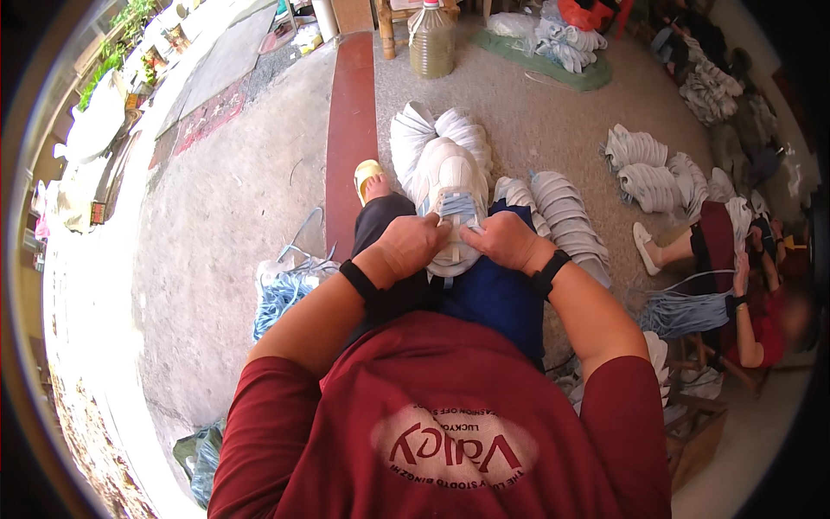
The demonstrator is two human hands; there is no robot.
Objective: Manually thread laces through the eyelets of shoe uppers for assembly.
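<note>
A white shoe [450, 177] with light blue laces [458, 206] rests across my lap, its toe pointing away from me. My left hand [415, 244] is closed at the left edge of the shoe's lace opening. At the opposite edge, my right hand [501, 240] is closed the same way, thumb and fingertips pressed on the upper. The fingers hide whether a lace end is in either pinch. The white tongue and collar show between my hands. Just beyond the toe, a fan of stacked white shoe pieces [411, 138] lies on the floor.
Rows of nested white shoe uppers [566, 216] lie by my right knee. Blue laces [285, 294] hang beside my left thigh. A large clear jug [431, 43] stands ahead. On the right sits another person [761, 333] near blue laces [683, 311] and more white uppers [648, 186].
</note>
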